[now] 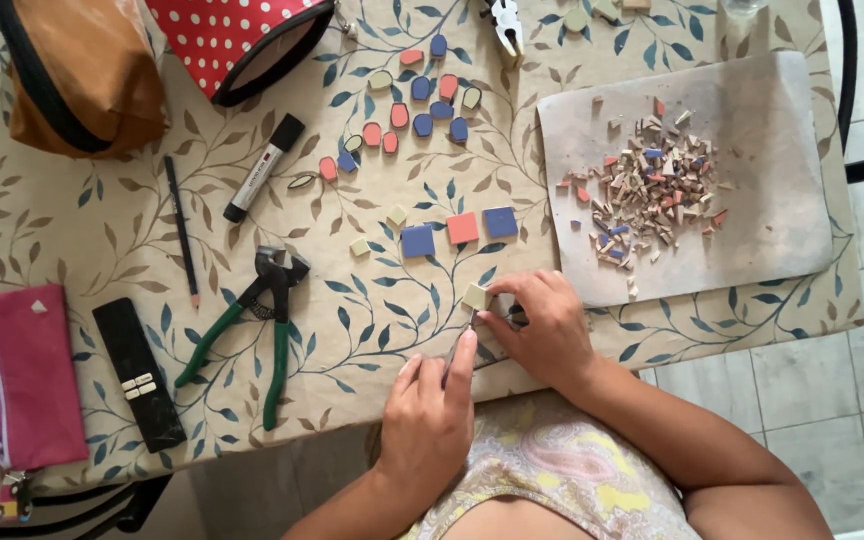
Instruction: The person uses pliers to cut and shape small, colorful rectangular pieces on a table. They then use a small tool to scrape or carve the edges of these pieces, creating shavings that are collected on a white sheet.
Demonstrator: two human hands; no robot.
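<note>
My right hand (550,328) pinches a small cream square tile (476,296) at the table's near edge. My left hand (430,415) lies just below it, index finger stretched along a thin grey tool (455,352) whose tip points at the tile. Just beyond the hands lie a blue square tile (418,241), a coral one (462,228) and another blue one (500,221) in a row. Two small cream pieces (397,215) lie to their left.
Green-handled nippers (252,320), a pencil (181,230), a black marker (264,168) and a black flat bar (139,372) lie at the left. Rounded tiles (422,100) cluster at the back. A grey sheet (772,150) bears tile scraps (652,185). Pouches (22,375) (77,70) (242,35) line the left and back.
</note>
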